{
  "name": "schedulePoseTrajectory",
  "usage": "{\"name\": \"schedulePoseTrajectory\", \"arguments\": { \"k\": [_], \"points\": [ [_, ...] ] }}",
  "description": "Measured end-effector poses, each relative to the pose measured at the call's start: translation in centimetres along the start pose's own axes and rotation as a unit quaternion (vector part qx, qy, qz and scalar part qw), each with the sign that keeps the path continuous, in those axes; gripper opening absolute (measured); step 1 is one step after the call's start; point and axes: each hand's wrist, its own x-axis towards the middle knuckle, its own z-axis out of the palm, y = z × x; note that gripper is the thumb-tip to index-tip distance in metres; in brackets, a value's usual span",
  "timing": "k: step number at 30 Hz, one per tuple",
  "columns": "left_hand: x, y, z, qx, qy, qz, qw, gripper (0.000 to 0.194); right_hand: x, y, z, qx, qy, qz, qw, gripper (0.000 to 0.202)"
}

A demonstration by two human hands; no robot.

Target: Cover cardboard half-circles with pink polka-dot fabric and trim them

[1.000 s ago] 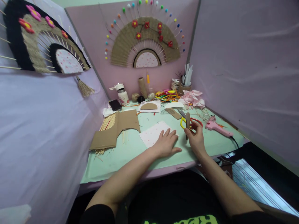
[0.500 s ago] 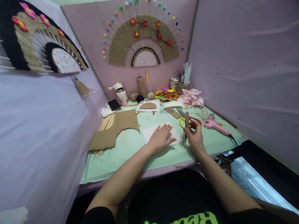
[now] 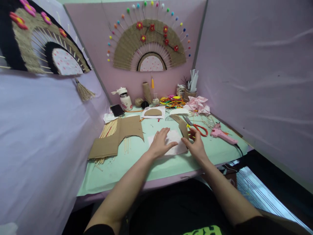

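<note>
My left hand [image 3: 160,143] lies on a pale sheet with faint pink spots [image 3: 175,147], fingers stretched out and thumb spread to the right. In my right hand [image 3: 197,147] a curved piece of brown cardboard [image 3: 184,129] is pinched between thumb and fingers. It stands tilted over the sheet's right side. Just behind that hand lie scissors with red handles [image 3: 201,130]. Another cardboard strip [image 3: 175,117] lies beyond the held piece, and their edges overlap from this angle.
Cut cardboard [image 3: 130,127] lies over thin sticks [image 3: 110,128] at left. A pink glue gun [image 3: 223,134] with a cord lies at right. Further back are a half-round cardboard [image 3: 153,112] on a white sheet, a bottle [image 3: 126,100], a phone [image 3: 117,110] and crumpled pink paper [image 3: 198,105].
My right hand has moved left, bringing the cardboard from beside the scissors to the sheet's right side. The cardboard now shows its broad face. My left hand has shifted slightly left on the sheet.
</note>
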Motion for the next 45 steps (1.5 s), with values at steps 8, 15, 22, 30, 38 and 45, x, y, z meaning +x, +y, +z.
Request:
{"name": "schedulePoseTrajectory", "arguments": {
  "k": [8,15,22,30,38,45],
  "points": [
    [0.3,-0.5,-1.5,-0.457,-0.038,0.023,0.888,0.081,-0.7,-3.6,2.8,0.009,-0.148,0.016,0.989,0.076],
    [0.0,-0.1,-1.8,-0.537,-0.044,-0.027,0.842,0.065,-0.2,-5.1,2.9,-0.063,-0.135,-0.020,0.989,0.074],
    [-0.6,0.5,-4.3,-0.656,-0.006,-0.042,0.754,0.077,-0.6,-6.8,0.7,-0.030,-0.154,-0.099,0.983,0.060],
    [-1.1,-0.2,-5.0,-0.689,-0.076,-0.074,0.717,0.095,2.0,-1.9,-6.4,-0.174,-0.038,-0.122,0.977,0.039],
    [-0.8,-0.7,-4.7,-0.698,-0.115,-0.070,0.704,0.096,3.8,4.7,-16.0,-0.399,0.062,-0.056,0.913,0.045],
    [-0.6,-0.6,-4.3,-0.689,-0.118,-0.063,0.712,0.092,4.8,7.2,-18.2,-0.462,0.024,-0.033,0.886,0.044]
  ]
}}
